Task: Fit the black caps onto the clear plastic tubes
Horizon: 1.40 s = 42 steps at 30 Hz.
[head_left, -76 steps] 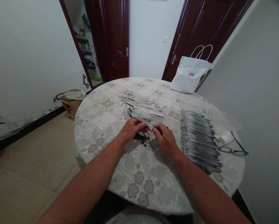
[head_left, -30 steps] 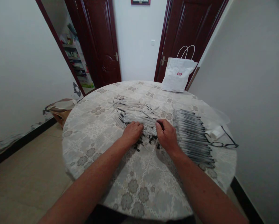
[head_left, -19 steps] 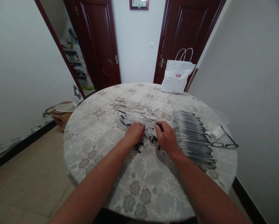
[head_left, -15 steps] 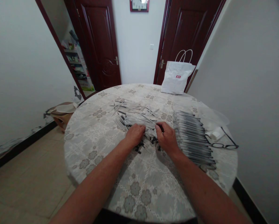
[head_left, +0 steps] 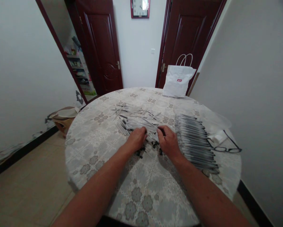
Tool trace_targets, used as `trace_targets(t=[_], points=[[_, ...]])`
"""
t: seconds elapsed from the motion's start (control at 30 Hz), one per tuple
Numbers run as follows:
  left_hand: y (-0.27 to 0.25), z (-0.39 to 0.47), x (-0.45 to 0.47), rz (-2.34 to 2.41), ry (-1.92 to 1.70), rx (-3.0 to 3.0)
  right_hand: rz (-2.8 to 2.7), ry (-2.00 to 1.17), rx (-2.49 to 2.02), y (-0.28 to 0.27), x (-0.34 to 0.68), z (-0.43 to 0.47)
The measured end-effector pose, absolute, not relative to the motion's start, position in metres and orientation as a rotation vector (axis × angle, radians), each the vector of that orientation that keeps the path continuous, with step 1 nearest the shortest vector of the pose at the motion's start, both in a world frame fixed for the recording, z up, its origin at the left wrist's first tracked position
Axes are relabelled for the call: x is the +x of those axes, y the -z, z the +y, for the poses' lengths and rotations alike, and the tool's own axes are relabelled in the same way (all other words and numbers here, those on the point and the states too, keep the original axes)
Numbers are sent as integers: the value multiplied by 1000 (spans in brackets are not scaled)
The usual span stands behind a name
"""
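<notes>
My left hand [head_left: 138,137] is closed, fingers curled at the near side of a loose pile of pen parts [head_left: 138,121], clear tubes and dark-tipped refills. Facing it, my right hand [head_left: 168,138] is also closed, thumb against the index finger, with a small gap between the hands. Whatever each one pinches is too small or hidden to name. Small black pieces [head_left: 139,154] lie scattered beneath and between my hands. To the right of my right hand, a long row of pens [head_left: 195,142] lies side by side, dark ends pointing right.
A floral tablecloth [head_left: 94,176] covers the round table. Eyeglasses [head_left: 227,149] and a white roll-like item [head_left: 219,137] rest at the right, near clear plastic [head_left: 217,118]. A white paper bag [head_left: 178,82] stands at the far edge. A brown stool-like thing [head_left: 64,118] is left of the table.
The whole view has shifted slightly, with the clock and bag lower in the picture. My hands stay at nearly the same place by the pile, both still closed.
</notes>
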<state>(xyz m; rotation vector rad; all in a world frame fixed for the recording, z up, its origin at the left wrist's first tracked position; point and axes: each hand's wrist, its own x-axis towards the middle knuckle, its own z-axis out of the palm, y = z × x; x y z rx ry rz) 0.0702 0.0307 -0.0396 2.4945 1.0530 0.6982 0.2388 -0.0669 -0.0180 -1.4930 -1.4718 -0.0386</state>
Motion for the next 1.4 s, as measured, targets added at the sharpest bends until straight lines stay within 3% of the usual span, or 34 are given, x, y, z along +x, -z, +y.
trace_targets(t=[0.23, 0.37, 1.0, 1.4], points=[[20, 34, 35, 785, -1096, 1143, -1589, -75, -1415, 18, 228, -73], [20, 33, 27, 641, -1182, 788, -1710, -110, -1399, 24, 219, -75], [27, 29, 30, 616, -1144, 779, -1760, 47, -1379, 29, 218, -73], [21, 33, 26, 621, -1087, 838, -1500, -428, -1420, 12, 215, -73]])
